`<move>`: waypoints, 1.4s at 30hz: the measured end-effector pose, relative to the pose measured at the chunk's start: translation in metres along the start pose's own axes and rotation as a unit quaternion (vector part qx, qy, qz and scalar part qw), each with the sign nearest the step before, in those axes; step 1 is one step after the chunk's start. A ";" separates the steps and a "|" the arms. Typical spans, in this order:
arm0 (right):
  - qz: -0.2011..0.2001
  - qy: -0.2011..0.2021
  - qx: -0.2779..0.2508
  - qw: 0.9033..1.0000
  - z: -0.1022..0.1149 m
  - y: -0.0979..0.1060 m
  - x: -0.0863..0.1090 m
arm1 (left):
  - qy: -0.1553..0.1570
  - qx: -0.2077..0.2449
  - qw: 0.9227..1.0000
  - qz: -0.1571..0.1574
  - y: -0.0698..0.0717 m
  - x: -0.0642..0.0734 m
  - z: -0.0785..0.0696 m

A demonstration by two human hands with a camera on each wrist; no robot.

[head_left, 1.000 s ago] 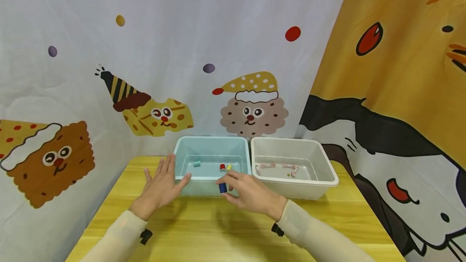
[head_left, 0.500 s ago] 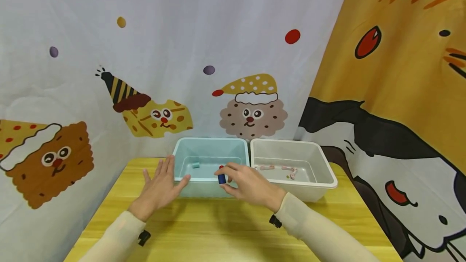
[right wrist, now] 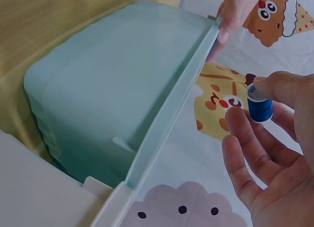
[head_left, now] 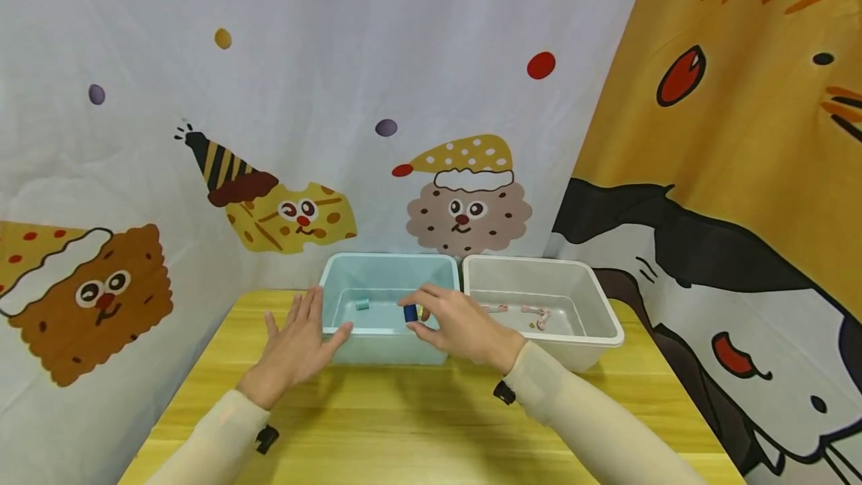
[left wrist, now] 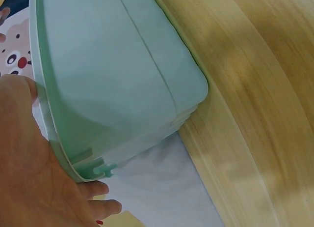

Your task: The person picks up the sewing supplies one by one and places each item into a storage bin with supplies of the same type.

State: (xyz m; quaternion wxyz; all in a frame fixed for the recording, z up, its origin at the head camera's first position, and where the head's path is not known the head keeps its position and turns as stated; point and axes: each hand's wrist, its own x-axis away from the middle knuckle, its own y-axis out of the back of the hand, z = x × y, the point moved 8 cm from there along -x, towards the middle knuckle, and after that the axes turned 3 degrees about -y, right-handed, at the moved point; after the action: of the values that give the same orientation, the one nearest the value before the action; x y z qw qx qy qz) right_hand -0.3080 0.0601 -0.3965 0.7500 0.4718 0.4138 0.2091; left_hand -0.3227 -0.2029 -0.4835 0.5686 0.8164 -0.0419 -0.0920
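Note:
My right hand (head_left: 461, 320) pinches a blue thread spool (head_left: 410, 313) between thumb and fingers, over the near side of the light blue bin (head_left: 377, 331). In the right wrist view the spool (right wrist: 260, 109) shows its white end rims, held above the level of the bin's rim. My left hand (head_left: 296, 346) lies with fingers straight against the bin's left front corner; the left wrist view has that hand (left wrist: 34, 173) at the rim. Inside the bin, a teal spool (head_left: 362, 304) lies on its side. A bit of yellow (head_left: 420, 311) peeks out behind the blue spool.
A white bin (head_left: 586, 338) stands right beside the blue one, with several small pink pieces (head_left: 534, 310) on its floor. Both bins sit on a wooden table (head_left: 377, 425), near its back edge. A printed cloth (head_left: 431, 58) hangs behind.
My right hand has moved forward and up with the blue spool, from the bin's front wall to over its opening. The hand and spool now cover the red spool. My left hand has stayed put.

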 end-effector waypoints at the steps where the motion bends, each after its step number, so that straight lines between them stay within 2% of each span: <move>1: -0.002 0.001 -0.001 1.000 -0.001 0.000 -0.002 | 0.000 -0.001 1.000 0.000 0.000 0.000 0.000; 8: -0.010 0.005 -0.008 1.000 -0.007 0.003 -0.010 | 0.000 0.002 1.000 -0.001 0.000 0.001 0.000; 21: -0.010 -0.019 -0.013 1.000 -0.019 0.006 -0.022 | -0.001 0.004 1.000 0.002 0.000 0.000 0.000; 30: -0.021 -0.022 -0.015 0.999 -0.024 0.007 -0.034 | -0.001 0.004 1.000 0.001 0.000 0.001 0.000; 42: -0.013 -0.043 -0.027 0.999 -0.039 0.000 -0.044 | -0.002 0.004 1.000 0.000 0.000 0.000 0.000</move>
State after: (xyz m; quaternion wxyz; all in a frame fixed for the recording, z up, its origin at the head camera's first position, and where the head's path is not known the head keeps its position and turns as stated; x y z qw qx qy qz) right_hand -0.3656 0.0499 -0.3858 0.7825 0.4543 0.3813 0.1895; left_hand -0.3226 -0.2027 -0.4836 0.5651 0.8186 -0.0431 -0.0935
